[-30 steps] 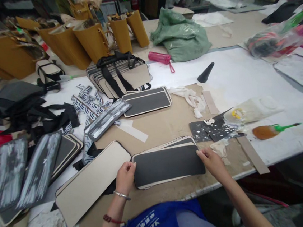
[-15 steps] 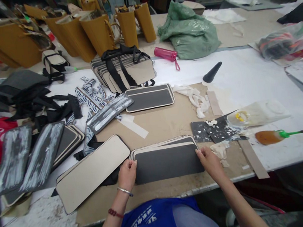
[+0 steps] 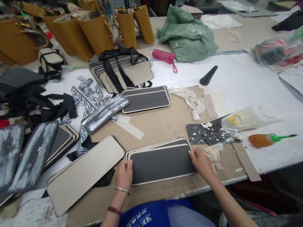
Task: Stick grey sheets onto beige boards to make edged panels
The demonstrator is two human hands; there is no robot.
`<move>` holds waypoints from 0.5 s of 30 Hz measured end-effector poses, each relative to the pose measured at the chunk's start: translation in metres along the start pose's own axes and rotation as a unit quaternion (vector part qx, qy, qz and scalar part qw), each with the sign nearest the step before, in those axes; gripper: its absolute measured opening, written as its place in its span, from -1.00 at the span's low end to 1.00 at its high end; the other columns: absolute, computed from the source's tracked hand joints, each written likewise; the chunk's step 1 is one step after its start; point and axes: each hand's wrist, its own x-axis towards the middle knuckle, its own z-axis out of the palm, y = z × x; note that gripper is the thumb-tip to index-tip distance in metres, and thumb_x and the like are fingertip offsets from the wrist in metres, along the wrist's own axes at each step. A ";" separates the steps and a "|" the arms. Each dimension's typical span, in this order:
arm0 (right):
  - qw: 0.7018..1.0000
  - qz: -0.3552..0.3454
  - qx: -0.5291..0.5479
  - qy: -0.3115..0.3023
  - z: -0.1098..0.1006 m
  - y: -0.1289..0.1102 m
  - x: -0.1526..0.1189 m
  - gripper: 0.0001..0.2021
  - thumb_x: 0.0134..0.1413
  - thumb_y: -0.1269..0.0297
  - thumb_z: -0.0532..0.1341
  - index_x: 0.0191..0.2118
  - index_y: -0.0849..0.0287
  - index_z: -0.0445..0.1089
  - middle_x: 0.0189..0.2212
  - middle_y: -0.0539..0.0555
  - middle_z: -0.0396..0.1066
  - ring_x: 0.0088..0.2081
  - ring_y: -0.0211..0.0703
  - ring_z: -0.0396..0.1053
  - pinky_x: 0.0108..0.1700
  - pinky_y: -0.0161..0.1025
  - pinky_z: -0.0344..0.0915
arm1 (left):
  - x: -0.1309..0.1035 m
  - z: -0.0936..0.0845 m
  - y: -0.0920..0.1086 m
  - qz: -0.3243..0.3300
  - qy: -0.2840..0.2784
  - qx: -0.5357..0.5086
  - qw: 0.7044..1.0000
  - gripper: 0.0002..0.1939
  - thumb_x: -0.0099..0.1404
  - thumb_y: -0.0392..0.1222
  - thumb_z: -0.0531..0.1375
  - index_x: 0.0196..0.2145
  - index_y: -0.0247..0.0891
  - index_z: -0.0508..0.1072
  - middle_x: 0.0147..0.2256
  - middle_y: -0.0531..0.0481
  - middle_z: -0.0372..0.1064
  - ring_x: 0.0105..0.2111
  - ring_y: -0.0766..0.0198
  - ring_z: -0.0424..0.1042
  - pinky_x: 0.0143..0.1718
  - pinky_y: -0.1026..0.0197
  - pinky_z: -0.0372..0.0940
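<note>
A small stack of dark rounded panels (image 3: 160,162) with pale edges lies flat on the brown cardboard sheet (image 3: 163,125) near the table's front edge. My left hand (image 3: 123,174) grips the stack's left end. My right hand (image 3: 200,160) grips its right end. Left of the stack lies a long beige panel (image 3: 83,173), face up and angled.
Another dark panel stack (image 3: 145,100) sits further back. Glue-smeared panels (image 3: 20,158) lie at the left. At the right are a glue brush with a green handle (image 3: 269,139), a plastic glue container (image 3: 249,117) and speckled scraps (image 3: 207,133). Mustard bags (image 3: 89,33), a green sack (image 3: 189,35) and a pink bottle (image 3: 164,57) stand behind.
The top dark panel, earlier tilted and offset, now lies squared on the stack. Both hands stayed at its ends.
</note>
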 end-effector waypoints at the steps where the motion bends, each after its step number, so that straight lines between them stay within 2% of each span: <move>1: 1.000 0.000 -0.004 -0.002 0.000 0.000 0.000 -0.82 0.08 0.19 0.00 -0.45 0.14 0.20 -0.57 0.00 0.26 -0.48 -0.17 0.25 -0.43 -0.30 0.00 | 0.000 0.001 0.000 -0.003 0.004 0.001 1.000 -0.81 0.15 -0.11 -0.01 -0.56 -0.20 0.22 -0.56 -0.02 0.30 -0.48 0.18 0.32 -0.42 0.23 0.12; 10: 0.999 -0.003 -0.042 -0.019 0.004 0.004 0.005 -0.81 0.07 0.18 0.01 -0.41 0.16 0.23 -0.56 0.03 0.28 -0.50 -0.17 0.25 -0.44 -0.30 0.01 | 0.001 0.007 -0.004 -0.023 0.037 0.003 0.999 -0.82 0.18 -0.22 0.05 -0.56 -0.25 0.26 -0.57 0.04 0.29 -0.51 0.28 0.29 -0.45 0.28 0.08; 15: 0.998 -0.017 -0.060 -0.024 0.005 0.006 0.007 -0.80 0.08 0.17 0.00 -0.39 0.18 0.23 -0.52 0.07 0.32 -0.48 -0.14 0.27 -0.43 -0.28 0.04 | 0.001 0.007 -0.005 -0.027 0.048 -0.001 0.998 -0.79 0.20 -0.21 0.06 -0.57 -0.26 0.25 -0.59 0.06 0.26 -0.51 0.30 0.26 -0.45 0.30 0.06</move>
